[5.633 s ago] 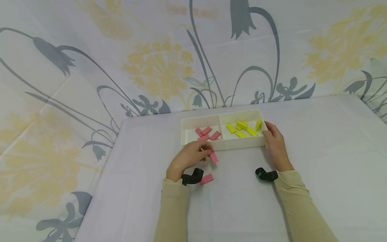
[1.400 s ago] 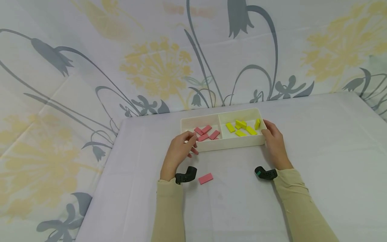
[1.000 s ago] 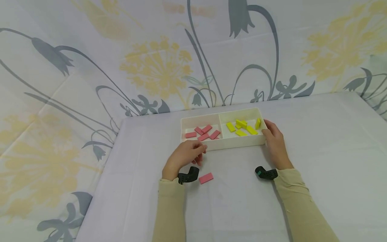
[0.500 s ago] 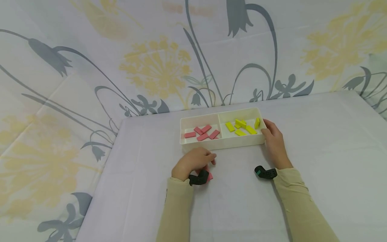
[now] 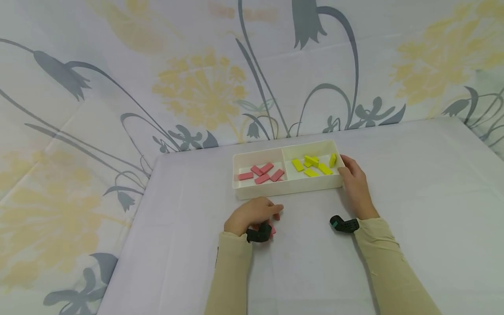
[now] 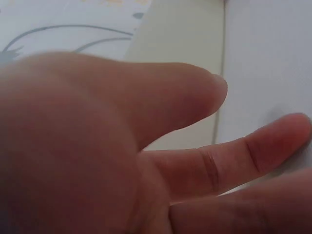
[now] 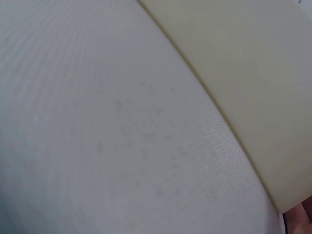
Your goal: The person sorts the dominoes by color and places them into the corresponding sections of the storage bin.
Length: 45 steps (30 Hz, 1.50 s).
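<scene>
- One pink block (image 5: pixel 272 229) lies flat on the worktop (image 5: pixel 413 183), mostly hidden under the left hand (image 5: pixel 252 212), whose curled fingers cover it; whether they grip it I cannot tell.
- It looks small, light and stiff, so a pinch across its long edges should suit.
- Right hand (image 5: pixel 354 183) rests, fingers relaxed, against the white tray (image 5: pixel 287 189), whose two compartments hold pink and yellow blocks.

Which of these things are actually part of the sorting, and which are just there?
In use:
left hand over the last loose pink block
right hand at the white tray
pink blocks, left compartment
yellow blocks, right compartment

Just there:
tablecloth
flowered backdrop
</scene>
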Motion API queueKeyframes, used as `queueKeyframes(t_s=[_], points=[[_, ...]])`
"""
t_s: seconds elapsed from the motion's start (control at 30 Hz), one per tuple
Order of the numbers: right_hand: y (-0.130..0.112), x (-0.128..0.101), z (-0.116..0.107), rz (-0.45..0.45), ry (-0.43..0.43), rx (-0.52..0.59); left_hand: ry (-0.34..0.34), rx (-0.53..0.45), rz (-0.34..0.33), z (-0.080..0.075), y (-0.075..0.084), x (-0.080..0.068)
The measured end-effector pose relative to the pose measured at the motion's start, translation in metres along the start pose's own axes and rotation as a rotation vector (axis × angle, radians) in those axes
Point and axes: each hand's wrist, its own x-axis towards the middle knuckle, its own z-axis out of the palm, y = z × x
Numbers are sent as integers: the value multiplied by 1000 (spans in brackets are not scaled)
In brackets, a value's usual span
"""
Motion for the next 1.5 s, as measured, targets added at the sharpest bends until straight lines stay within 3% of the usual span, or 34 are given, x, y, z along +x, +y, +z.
queueKeyframes(t_s=[0.3,0.53,0.63,0.87,0.93,1.17,1.5], points=[[0,0,-4,-3,13,-26,-111,-229,7,1,-5,7],[3,2,-3,-6,8,-2,-86,-225,59,-1,-6,7],[4,2,-2,-9,5,4,-79,-225,46,0,-7,7],[3,3,-2,-11,5,-1,-32,-96,37,2,-8,8],[3,3,-2,-10,-3,1,-52,-97,50,2,-7,6],[2,3,0,-7,0,3,-267,-340,129,4,-5,5],[-1,3,2,8,0,-13,-226,-360,83,-1,-6,1]])
